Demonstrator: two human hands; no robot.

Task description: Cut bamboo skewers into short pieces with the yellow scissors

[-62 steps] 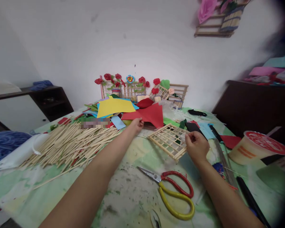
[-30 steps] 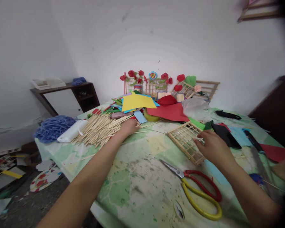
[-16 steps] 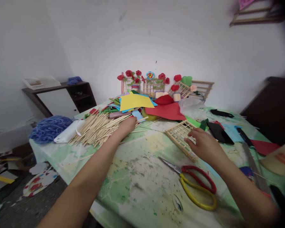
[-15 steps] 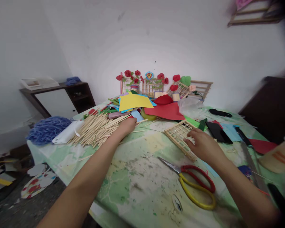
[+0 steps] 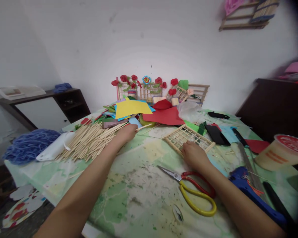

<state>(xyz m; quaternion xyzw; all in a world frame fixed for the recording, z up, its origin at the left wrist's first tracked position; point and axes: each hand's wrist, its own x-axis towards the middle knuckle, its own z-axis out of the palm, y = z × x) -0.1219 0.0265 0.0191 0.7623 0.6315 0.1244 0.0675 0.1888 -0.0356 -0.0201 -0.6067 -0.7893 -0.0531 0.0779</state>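
My left hand [image 5: 128, 133] is closed at the right end of a pile of thin wooden sticks [image 5: 88, 140]. One stick [image 5: 144, 127] juts out to the right from its fingers. A small lattice frame of glued sticks [image 5: 175, 135] lies flat on the table. My right hand [image 5: 195, 154] has its fingers curled over the near rail of this frame; the fingertips are partly hidden. Scissors with one red and one yellow handle [image 5: 198, 201] lie just below the right hand, partly behind the forearm.
Coloured paper sheets [image 5: 132, 109] and red paper [image 5: 164, 116] are heaped behind. Right of the frame lie a black phone [image 5: 217, 135], a long blade [image 5: 250, 165], a blue glue gun [image 5: 255, 195] and a sealed cup [image 5: 280, 153]. Blue yarn [image 5: 31, 145] sits at the left edge.
My right hand has come down from above the lattice frame, and its fingers have closed on the near rail. My left hand stays by the sticks. The view has swung right.
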